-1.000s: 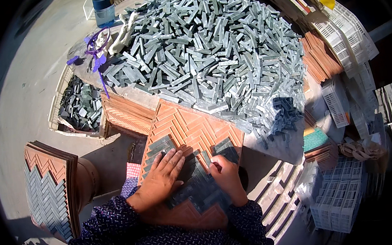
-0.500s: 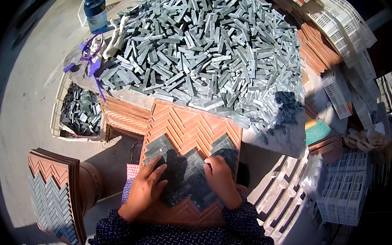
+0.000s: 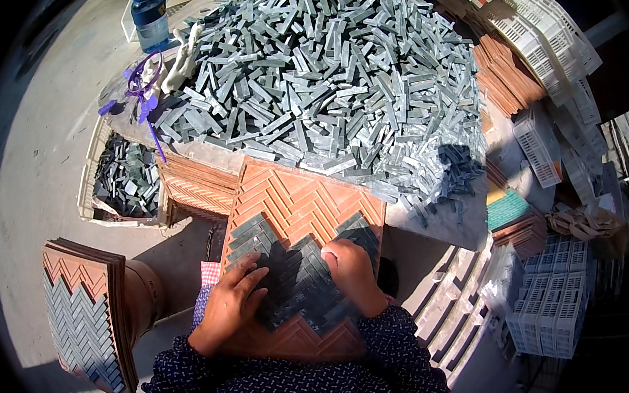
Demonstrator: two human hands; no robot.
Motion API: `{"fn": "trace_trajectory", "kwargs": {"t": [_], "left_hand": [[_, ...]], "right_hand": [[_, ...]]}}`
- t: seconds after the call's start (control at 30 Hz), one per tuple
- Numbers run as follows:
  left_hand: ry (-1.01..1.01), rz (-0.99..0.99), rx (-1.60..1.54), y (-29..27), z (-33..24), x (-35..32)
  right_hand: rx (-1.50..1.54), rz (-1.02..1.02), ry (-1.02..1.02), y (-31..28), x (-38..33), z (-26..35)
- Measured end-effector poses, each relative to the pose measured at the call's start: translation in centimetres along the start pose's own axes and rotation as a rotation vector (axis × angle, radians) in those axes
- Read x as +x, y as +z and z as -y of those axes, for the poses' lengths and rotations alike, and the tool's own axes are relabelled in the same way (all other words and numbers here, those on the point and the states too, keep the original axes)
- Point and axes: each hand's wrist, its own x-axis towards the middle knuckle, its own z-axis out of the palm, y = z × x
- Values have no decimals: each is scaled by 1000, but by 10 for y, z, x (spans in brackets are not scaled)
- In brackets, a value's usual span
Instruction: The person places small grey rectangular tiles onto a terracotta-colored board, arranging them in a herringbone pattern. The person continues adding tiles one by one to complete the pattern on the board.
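Note:
An orange mold board (image 3: pixel 283 180) with herringbone grooves lies before me, tilted against the table's near edge. Dark grey-green strip tiles (image 3: pixel 303 269) fill its middle band in a zigzag; orange grooves show above and below. My left hand (image 3: pixel 232 304) rests over the left side of the tiles, fingers spread and slightly bent. On the right side, my right hand (image 3: pixel 356 277) is closed, its fingers curled under and its thumb at the tiles. Whatever those fingers hold, if anything, is hidden. Beyond the board spreads a large heap of loose strip tiles (image 3: pixel 318 75).
At left stands a stack of mold boards (image 3: pixel 84 317), its top one partly tiled. A crate (image 3: pixel 88 184) of dark tile pieces sits behind it. A blue bottle (image 3: pixel 150 19) and white gloves (image 3: pixel 184 61) lie at the heap's left. White plastic crates (image 3: pixel 552 302) are stacked right.
My right hand has shifted slightly on the tiles and its fingers are more tucked in. My left hand stays nearly in place. The whole view has moved a little.

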Motion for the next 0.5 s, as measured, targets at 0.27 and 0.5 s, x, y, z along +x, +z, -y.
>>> {"fn": "trace_trajectory", "kwargs": {"t": [0.27, 0.5], "left_hand": [[-10, -46, -40, -8, -1, -3], [-23, -53, -33, -11, 3, -5]], "right_hand": [[-22, 7, -6, -18, 47, 5], [-293, -175, -140, -21, 127, -33]]}}
